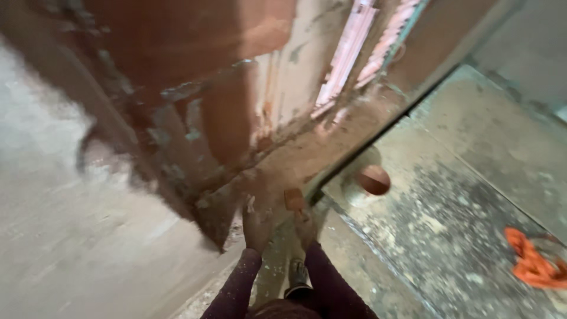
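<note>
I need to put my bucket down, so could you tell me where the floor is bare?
Bare: the dusty grey floor between the round reddish-brown pipe opening and the crumpled orange cloth. Crowded: the wall foot, where the left hand and right hand work.

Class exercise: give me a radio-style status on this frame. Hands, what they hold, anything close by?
Left hand flat on the wall base, empty. Right hand grips a small reddish block at the corner. Round pipe opening in the floor just right; orange rag lies well clear.
</note>
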Demonstrator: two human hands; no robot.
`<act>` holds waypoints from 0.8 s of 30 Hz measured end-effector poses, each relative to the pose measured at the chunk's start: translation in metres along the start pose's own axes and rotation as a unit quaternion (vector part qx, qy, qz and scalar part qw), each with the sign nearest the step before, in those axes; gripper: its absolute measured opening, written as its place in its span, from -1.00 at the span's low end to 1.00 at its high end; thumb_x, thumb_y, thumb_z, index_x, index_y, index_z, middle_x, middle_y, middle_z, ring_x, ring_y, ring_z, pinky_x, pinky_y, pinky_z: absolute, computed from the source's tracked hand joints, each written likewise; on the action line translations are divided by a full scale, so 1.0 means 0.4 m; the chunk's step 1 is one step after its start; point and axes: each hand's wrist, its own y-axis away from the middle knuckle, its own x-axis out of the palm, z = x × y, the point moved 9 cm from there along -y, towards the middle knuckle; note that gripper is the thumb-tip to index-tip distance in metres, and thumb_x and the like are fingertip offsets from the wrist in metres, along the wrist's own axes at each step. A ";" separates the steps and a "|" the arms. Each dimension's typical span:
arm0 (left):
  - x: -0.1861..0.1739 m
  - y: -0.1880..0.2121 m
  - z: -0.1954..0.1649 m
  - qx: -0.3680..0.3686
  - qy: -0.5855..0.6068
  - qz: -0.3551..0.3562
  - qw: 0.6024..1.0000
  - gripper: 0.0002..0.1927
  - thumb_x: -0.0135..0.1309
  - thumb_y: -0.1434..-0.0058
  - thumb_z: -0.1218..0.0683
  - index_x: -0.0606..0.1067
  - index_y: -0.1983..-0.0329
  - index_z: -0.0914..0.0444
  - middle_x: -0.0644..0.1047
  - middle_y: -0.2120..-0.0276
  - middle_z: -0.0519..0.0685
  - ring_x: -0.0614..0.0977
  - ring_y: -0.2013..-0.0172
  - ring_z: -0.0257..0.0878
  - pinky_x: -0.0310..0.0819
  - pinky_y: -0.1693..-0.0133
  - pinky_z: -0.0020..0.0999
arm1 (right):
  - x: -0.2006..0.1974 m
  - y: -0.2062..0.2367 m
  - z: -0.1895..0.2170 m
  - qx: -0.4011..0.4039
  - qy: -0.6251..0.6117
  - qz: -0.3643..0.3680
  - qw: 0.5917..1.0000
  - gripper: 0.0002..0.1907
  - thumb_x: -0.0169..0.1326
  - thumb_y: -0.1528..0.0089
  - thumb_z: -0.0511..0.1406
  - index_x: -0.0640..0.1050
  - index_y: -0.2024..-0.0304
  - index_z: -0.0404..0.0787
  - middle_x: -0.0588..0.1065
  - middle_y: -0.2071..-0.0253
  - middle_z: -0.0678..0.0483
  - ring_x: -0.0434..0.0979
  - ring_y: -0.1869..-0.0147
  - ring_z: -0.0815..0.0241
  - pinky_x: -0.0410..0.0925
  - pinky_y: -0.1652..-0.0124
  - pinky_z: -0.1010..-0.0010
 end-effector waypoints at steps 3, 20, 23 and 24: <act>0.083 0.032 -0.028 -0.003 0.019 0.040 0.999 -0.32 0.16 -0.23 -0.01 0.29 -0.33 0.41 0.37 -0.26 0.30 0.39 -0.29 0.15 0.24 -0.30 -0.09 | -0.111 0.048 -0.124 0.179 0.011 -0.050 0.983 -0.45 0.24 -0.22 -0.05 0.56 -0.17 -0.19 0.48 0.54 -0.01 0.40 0.60 0.24 0.28 0.59 0.41; 0.622 0.112 -0.257 0.133 0.034 0.258 0.956 -0.46 0.26 -0.09 -0.03 0.48 -0.04 0.37 0.56 0.05 0.32 0.57 -0.05 0.23 0.41 -0.11 -0.01 | -0.494 -0.153 -0.208 0.121 -0.191 -0.130 0.965 -0.59 0.28 -0.20 -0.20 0.48 0.05 -0.29 0.41 0.52 0.08 0.34 0.63 0.34 0.21 0.67 0.45; 0.700 0.133 -0.272 0.049 0.067 0.298 0.951 -0.49 0.23 -0.06 -0.02 0.53 -0.02 0.36 0.57 0.09 0.32 0.58 0.00 0.25 0.44 -0.04 0.01 | -0.534 -0.182 -0.247 0.167 -0.202 -0.123 0.957 -0.65 0.21 -0.25 -0.22 0.47 0.09 -0.36 0.37 0.53 0.04 0.30 0.67 0.32 0.16 0.70 0.45; 0.732 0.143 -0.277 0.020 0.058 0.331 0.942 -0.49 0.22 -0.06 -0.02 0.55 -0.01 0.36 0.58 0.10 0.32 0.59 0.02 0.25 0.45 -0.02 0.02 | -0.548 -0.193 -0.256 0.176 -0.195 -0.125 0.957 -0.67 0.19 -0.25 -0.25 0.46 0.11 -0.38 0.36 0.52 0.04 0.30 0.67 0.31 0.16 0.71 0.45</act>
